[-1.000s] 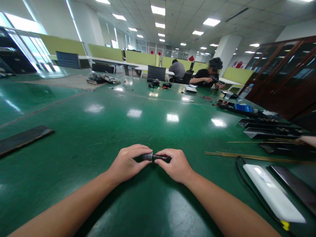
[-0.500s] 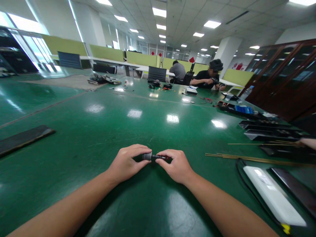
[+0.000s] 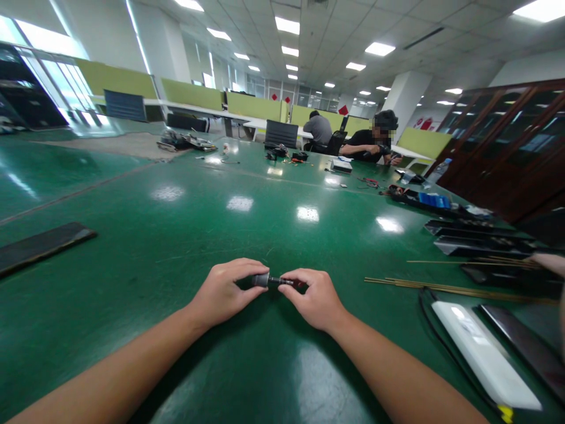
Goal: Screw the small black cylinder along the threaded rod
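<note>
Just above the green table (image 3: 247, 235), both my hands meet over a small dark rod-like tool, held level. My left hand (image 3: 227, 292) pinches a grey-and-black cylinder (image 3: 261, 280) at one end between thumb and fingers. On the other side, my right hand (image 3: 315, 297) grips the dark red end of the thin black shaft (image 3: 274, 280), which has pale markings. The shaft lines up with the cylinder; whether they are joined inside it I cannot tell. My fingers cover part of both ends.
A dark flat bar (image 3: 44, 244) lies left. On the right are thin brass-coloured rods (image 3: 410, 285), a white power-bank-like block (image 3: 483, 353) with a black cable, black trays (image 3: 477, 242) and another person's hand (image 3: 549, 261). Across the table a person (image 3: 366, 144) sits with tools.
My left hand and the cylinder have shifted very slightly left, showing a bit more shaft. At the right edge, the other person's hand on the rods has come further into view.
</note>
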Demonstrator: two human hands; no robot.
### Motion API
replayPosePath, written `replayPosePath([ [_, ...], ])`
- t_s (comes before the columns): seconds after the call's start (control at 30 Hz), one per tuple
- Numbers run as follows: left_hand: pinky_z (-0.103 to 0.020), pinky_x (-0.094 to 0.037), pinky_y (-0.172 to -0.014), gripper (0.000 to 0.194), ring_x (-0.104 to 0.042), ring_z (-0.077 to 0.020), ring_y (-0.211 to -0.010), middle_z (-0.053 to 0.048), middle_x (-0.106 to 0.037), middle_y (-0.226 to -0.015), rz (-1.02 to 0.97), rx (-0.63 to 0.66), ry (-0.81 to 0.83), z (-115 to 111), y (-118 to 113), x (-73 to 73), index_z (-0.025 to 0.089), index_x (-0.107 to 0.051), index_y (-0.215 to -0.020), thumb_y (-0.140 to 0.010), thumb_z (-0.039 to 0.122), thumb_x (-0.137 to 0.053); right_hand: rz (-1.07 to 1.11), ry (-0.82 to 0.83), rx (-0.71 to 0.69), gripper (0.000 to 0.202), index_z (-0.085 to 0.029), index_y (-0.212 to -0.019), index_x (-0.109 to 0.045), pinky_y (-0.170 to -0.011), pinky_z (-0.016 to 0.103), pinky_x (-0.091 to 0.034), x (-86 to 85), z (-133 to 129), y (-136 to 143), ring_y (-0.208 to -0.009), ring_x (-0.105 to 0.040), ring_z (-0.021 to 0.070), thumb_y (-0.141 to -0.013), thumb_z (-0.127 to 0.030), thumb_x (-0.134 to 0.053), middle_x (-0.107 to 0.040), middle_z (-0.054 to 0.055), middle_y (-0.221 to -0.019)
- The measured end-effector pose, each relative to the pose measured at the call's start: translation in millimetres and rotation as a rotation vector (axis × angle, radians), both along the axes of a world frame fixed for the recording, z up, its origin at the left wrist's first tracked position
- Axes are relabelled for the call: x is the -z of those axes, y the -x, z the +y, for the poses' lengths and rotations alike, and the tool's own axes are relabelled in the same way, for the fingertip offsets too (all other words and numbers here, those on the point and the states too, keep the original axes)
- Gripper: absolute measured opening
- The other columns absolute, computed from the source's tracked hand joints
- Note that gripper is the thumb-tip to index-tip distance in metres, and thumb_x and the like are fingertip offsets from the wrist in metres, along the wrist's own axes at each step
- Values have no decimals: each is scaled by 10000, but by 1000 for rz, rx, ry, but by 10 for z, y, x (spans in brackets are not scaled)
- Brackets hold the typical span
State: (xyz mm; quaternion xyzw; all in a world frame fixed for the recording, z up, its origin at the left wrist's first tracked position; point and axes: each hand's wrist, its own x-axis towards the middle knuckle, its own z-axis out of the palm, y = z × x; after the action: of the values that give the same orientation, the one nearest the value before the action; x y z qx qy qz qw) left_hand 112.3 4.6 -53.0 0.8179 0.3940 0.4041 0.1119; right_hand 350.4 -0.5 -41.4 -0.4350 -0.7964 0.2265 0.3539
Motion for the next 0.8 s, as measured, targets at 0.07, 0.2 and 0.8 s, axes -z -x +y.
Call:
replayPosePath([
  [0.07,-300,-568,-918,268,-693,-176,-989,-23,-729,-1079,2,-2,1,4,5,1,254,-725,-1084,-821,294,-757,2,-3,5,132,-247,-985,-762,-730,274,-483,4,2,1,-788,-683,166,-866,-246,-705,-758,7,-892],
  [0.2,-305,-566,-921,266,-690,-177,-995,-24,-727,-1081,12,-8,5,10,20,18,257,-721,-1088,-827,297,-751,0,-5,16,131,-246,-982,-762,-718,274,-483,16,11,-3,-782,-682,166,-864,-250,-705,-758,6,-888],
  [0.8,-321,-563,-932,272,-689,-188,-1004,-27,-724,-1089,5,-28,-3,36,66,11,257,-718,-1088,-821,296,-755,18,2,46,139,-243,-981,-760,-707,278,-489,-3,15,-19,-745,-672,162,-858,-243,-694,-746,5,-850],
])
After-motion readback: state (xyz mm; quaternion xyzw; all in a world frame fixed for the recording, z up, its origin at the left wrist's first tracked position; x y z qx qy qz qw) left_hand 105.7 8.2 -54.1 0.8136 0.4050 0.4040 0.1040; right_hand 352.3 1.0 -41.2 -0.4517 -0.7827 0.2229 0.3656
